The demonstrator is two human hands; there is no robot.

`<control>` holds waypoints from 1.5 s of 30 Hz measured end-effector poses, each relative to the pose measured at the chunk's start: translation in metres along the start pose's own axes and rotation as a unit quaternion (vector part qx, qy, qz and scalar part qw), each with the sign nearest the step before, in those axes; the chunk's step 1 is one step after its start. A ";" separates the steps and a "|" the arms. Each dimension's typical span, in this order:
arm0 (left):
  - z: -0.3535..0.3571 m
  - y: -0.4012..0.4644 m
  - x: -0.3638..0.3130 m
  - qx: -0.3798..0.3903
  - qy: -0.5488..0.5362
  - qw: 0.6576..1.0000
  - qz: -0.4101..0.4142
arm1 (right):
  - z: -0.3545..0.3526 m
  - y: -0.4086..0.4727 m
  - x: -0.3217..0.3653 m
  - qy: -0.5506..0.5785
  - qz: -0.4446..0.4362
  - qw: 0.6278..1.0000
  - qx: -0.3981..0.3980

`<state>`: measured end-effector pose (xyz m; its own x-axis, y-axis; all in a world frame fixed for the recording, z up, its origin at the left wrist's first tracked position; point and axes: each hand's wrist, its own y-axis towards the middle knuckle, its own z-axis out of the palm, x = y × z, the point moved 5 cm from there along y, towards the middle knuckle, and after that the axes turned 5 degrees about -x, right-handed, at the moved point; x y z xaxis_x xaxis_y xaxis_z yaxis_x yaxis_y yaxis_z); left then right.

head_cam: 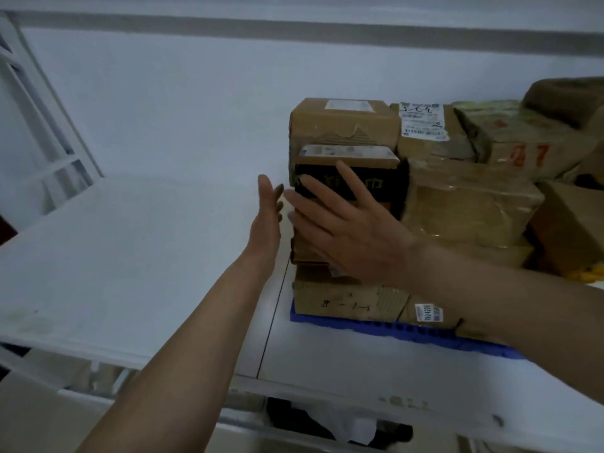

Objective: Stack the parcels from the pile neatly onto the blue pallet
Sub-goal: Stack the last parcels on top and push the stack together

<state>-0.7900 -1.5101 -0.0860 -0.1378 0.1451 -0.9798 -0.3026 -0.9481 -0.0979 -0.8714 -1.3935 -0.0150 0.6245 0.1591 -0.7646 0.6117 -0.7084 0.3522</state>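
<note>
Dark parcel (351,188) w/ pale label on top, sits in brown carton stack on blue pallet (392,331). Right hand (346,230) flat on its near face, fingers straight; left hand (266,210) open just left, holding nothing.

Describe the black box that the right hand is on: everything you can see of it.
The black box is a small dark parcel, cardboard by its look, with faint yellowish print on its front. It sits upright in the left column of parcels on the blue pallet, below a pale-labelled box and before a bigger brown one. The right hand lies flat against its front, fingers straight. The left hand hovers beside it.
</note>
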 end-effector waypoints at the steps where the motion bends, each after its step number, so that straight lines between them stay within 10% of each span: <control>1: -0.009 0.009 -0.001 -0.009 -0.002 1.000 -0.006 | -0.006 0.014 -0.006 0.015 0.018 0.999 -0.023; 4: -0.023 0.038 -0.003 -0.010 0.011 0.999 -0.048 | -0.013 0.064 -0.038 0.088 0.114 0.989 -0.037; 13: 0.010 0.072 0.008 0.121 -0.007 0.981 -0.152 | 0.067 0.135 -0.082 0.203 0.275 0.890 0.303; 27: 0.045 0.086 0.031 0.206 -0.086 0.966 -0.128 | 0.073 0.117 -0.089 0.196 0.283 0.900 0.266; 33: 0.029 0.115 0.013 0.075 -0.027 0.995 -0.062 | 0.074 0.118 -0.088 0.207 0.294 0.899 0.250; 45: 0.053 0.115 0.021 0.149 -0.124 0.969 -0.152 | 0.069 0.115 -0.087 0.210 0.313 0.895 0.238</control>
<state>-0.8775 -1.6011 -0.1086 -0.2103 0.5030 -0.8383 -0.6185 -0.7325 -0.2843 -0.8887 -1.5368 0.0544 0.9612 -0.1979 -0.1921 -0.1358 -0.9458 0.2950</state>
